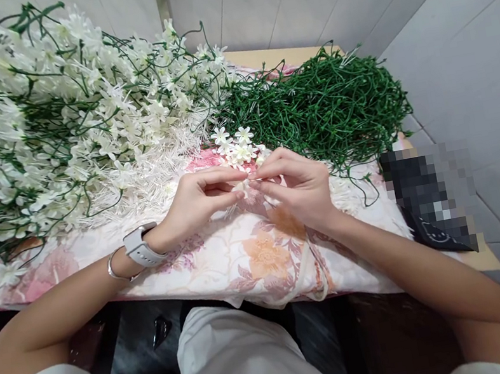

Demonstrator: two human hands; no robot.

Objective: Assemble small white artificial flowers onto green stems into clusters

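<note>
My left hand (203,198), with a pale watch and a bangle at the wrist, pinches a small white artificial flower (244,186) between thumb and fingers. From the other side my right hand (301,187) pinches at the same flower, and the fingertips of both hands nearly meet. Fingers partly cover the flower, so its exact shape is hard to make out. Just beyond the fingertips lie several loose white flower heads (240,143). Behind my right hand is a heap of bare green plastic stems (313,108).
A large pile of white flowers on green stems (20,118) covers the left. Thin white strands (155,171) lie before it. A floral cloth (266,281) covers the table. At the right edge lies a black object (436,231), partly blurred. Tiled walls (275,2) stand behind and right.
</note>
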